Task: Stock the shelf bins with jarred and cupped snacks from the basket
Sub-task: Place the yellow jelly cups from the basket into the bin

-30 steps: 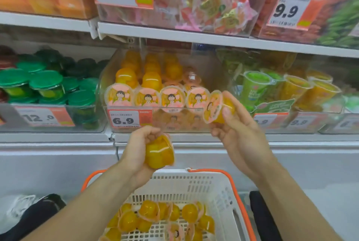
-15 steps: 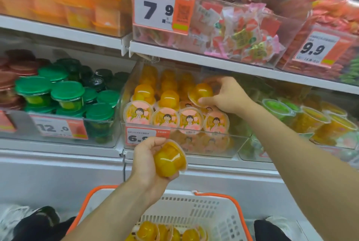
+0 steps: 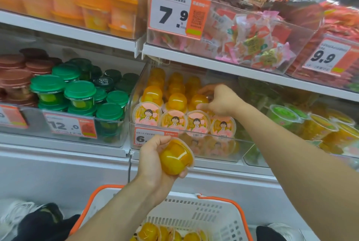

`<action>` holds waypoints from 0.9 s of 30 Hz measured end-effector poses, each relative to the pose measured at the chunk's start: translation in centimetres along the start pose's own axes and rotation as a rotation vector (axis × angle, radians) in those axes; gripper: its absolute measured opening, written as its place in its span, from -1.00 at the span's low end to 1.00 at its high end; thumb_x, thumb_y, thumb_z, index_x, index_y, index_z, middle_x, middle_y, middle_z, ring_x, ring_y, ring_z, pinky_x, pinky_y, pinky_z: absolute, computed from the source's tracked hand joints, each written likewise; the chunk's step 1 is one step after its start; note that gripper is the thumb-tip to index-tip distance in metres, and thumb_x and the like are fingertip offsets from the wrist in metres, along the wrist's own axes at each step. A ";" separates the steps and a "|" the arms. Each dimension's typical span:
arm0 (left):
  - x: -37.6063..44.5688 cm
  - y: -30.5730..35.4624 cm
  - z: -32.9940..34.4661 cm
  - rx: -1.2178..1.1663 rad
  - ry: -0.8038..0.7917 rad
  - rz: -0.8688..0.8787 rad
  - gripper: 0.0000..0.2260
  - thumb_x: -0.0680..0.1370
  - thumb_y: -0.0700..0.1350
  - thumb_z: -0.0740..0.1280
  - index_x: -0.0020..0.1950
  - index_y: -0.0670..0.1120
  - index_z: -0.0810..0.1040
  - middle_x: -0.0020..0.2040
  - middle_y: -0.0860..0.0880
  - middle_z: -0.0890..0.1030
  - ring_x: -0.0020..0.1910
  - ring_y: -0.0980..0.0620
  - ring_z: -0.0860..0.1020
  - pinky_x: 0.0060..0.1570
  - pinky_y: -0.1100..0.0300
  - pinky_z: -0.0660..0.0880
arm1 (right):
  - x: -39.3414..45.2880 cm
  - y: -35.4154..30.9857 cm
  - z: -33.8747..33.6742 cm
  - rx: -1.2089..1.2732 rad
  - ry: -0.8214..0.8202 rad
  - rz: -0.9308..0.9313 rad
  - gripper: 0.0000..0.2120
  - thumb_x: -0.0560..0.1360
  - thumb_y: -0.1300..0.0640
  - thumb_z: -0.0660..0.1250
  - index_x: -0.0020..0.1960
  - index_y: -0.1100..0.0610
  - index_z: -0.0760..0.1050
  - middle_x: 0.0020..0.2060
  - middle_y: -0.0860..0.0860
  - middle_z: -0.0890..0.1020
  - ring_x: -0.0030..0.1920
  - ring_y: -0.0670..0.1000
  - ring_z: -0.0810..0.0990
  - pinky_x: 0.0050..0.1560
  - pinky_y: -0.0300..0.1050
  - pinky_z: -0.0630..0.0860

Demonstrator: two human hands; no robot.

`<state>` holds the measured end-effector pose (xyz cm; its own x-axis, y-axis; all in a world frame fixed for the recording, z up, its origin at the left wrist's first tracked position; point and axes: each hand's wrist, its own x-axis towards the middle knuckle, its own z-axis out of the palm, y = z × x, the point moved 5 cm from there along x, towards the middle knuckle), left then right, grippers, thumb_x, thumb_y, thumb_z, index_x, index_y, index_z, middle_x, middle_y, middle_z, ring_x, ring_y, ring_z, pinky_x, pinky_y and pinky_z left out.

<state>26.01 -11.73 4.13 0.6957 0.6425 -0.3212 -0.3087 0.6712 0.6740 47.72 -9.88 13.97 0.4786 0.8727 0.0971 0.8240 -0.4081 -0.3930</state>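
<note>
My left hand [image 3: 153,160] grips an orange jelly cup [image 3: 175,156] on its side, in front of the 6.9 price tag [image 3: 153,136]. My right hand [image 3: 220,99] reaches into the clear shelf bin [image 3: 240,151], thumb and fingers curled round another orange cup [image 3: 199,100] set upside down behind the front row. That front row shows cartoon-girl lids [image 3: 198,123]. Below, the white basket [image 3: 213,213] with orange handles holds several more orange cups [image 3: 165,233].
Left of the bin stands a bin of green-lidded jars [image 3: 79,93] with brown-lidded ones beside it. Green and yellow cups [image 3: 285,116] fill the bin on the right. The shelf above [image 3: 213,62] carries bins of wrapped sweets. Shoes [image 3: 19,215] show at floor level.
My right hand carried its cup from in front of the shelf into the bin and lowered it among the stacked cups. My left hand kept its cup. The view tilted upward.
</note>
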 end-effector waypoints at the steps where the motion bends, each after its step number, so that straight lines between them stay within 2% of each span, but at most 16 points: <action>1: -0.1 0.0 0.1 0.006 -0.001 0.004 -0.76 0.54 -0.08 0.20 -0.21 -0.21 0.52 -0.35 -0.23 0.55 -0.35 -0.19 0.49 -0.50 0.19 0.28 | -0.1 -0.1 0.0 0.000 0.007 -0.002 -0.51 0.39 0.00 0.56 0.28 0.00 0.55 0.19 0.01 0.62 0.09 0.01 0.63 -0.01 -0.21 0.53; 5: -0.3 -0.1 0.0 0.019 -0.010 0.016 -0.72 0.53 -0.09 0.21 -0.28 -0.20 0.55 -0.35 -0.24 0.55 -0.36 -0.19 0.49 -0.48 0.19 0.27 | -0.3 -0.3 -0.2 -0.022 0.003 0.001 -0.54 0.44 -0.08 0.50 0.30 0.00 0.55 0.21 0.02 0.63 0.19 0.04 0.61 0.19 -0.09 0.54; 10: -0.5 0.2 -0.2 0.004 -0.008 0.012 -0.74 0.55 -0.09 0.19 -0.20 -0.23 0.54 -0.32 -0.26 0.57 -0.35 -0.20 0.51 -0.51 0.19 0.31 | -0.3 -0.4 -0.1 -0.042 0.039 0.003 -0.58 0.46 -0.05 0.49 0.28 0.02 0.56 0.19 0.03 0.64 0.12 0.04 0.64 0.10 -0.16 0.51; 14: -0.7 0.6 -0.1 0.004 -0.036 0.051 -0.77 0.58 -0.10 0.21 -0.10 -0.22 0.56 -0.21 -0.28 0.62 -0.29 -0.21 0.57 -0.50 0.15 0.42 | -0.8 -0.4 -0.3 -0.094 0.004 0.014 -0.50 0.47 -0.11 0.46 0.35 0.03 0.52 0.26 0.03 0.61 0.22 0.06 0.59 0.22 -0.07 0.53; 16: -0.6 0.9 0.0 0.021 -0.053 0.098 -0.82 0.61 -0.11 0.23 0.02 -0.17 0.57 -0.09 -0.23 0.67 -0.20 -0.18 0.63 -0.40 0.07 0.53 | -2.1 -1.3 -1.2 -0.126 0.107 -0.029 -0.50 0.50 -0.11 0.41 0.38 0.06 0.50 0.23 0.05 0.62 0.16 0.04 0.61 0.20 -0.05 0.54; 18: -0.2 1.0 0.0 0.057 -0.060 0.174 -0.84 0.60 -0.09 0.30 0.07 -0.14 0.59 0.01 -0.18 0.70 -0.06 -0.19 0.67 -0.15 -0.09 0.61 | -5.0 -2.9 -2.3 -0.057 0.308 -0.125 -0.72 0.55 -0.02 0.36 0.21 0.06 0.59 0.04 0.01 0.65 -0.05 -0.06 0.63 0.05 -0.16 0.54; 20: -0.1 1.3 -0.3 0.196 -0.016 0.338 -0.78 0.49 -0.01 0.42 0.01 -0.14 0.60 0.01 -0.17 0.70 0.05 -0.21 0.65 0.04 -0.15 0.59 | -8.8 -4.1 -2.1 0.127 0.405 -0.214 -0.91 0.58 0.07 0.33 -0.02 0.04 0.61 -0.20 -0.09 0.65 -0.22 -0.11 0.60 -0.13 -0.23 0.52; 22: -0.9 2.1 -0.1 0.435 -0.016 0.624 -0.72 0.43 0.04 0.53 -0.04 -0.12 0.59 -0.01 -0.09 0.67 0.07 -0.07 0.64 0.04 0.01 0.59 | -12.3 -4.0 -0.2 0.392 0.363 -0.189 -0.88 0.61 0.10 0.31 -0.08 0.06 0.58 -0.30 -0.08 0.65 -0.29 -0.07 0.62 -0.24 -0.22 0.53; 24: -2.2 2.5 0.6 0.646 -0.065 0.904 -0.72 0.39 0.03 0.55 -0.04 -0.08 0.59 0.08 -0.07 0.57 0.18 -0.05 0.58 0.05 0.11 0.58 | -15.0 -2.7 3.0 0.820 0.246 -0.018 -0.83 0.64 0.12 0.25 0.01 0.19 0.57 -0.25 -0.02 0.68 -0.26 -0.01 0.63 -0.28 -0.17 0.56; 25: -2.8 2.6 0.9 0.729 -0.087 1.002 -0.71 0.35 0.01 0.55 -0.04 -0.07 0.59 0.13 -0.06 0.51 0.24 -0.07 0.54 0.06 0.12 0.58 | -16.0 -2.1 4.8 1.056 0.140 0.113 -0.76 0.64 0.12 0.22 0.08 0.28 0.56 -0.19 0.07 0.69 -0.21 0.05 0.63 -0.23 -0.08 0.58; 27: -3.5 2.2 1.5 0.851 -0.150 1.097 -0.67 0.31 -0.02 0.57 -0.02 -0.07 0.58 0.19 -0.07 0.44 0.31 -0.07 0.50 0.08 0.14 0.58 | -17.9 -2.0 8.2 1.427 -0.156 0.308 -0.66 0.65 0.08 0.20 0.26 0.30 0.53 0.04 0.29 0.64 -0.01 0.20 0.61 0.02 0.17 0.56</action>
<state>23.86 -13.06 7.78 0.4370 0.6063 0.6644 -0.2885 -0.6051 0.7420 35.08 -22.47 5.53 0.4623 0.8597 -0.2170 -0.3389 -0.0548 -0.9392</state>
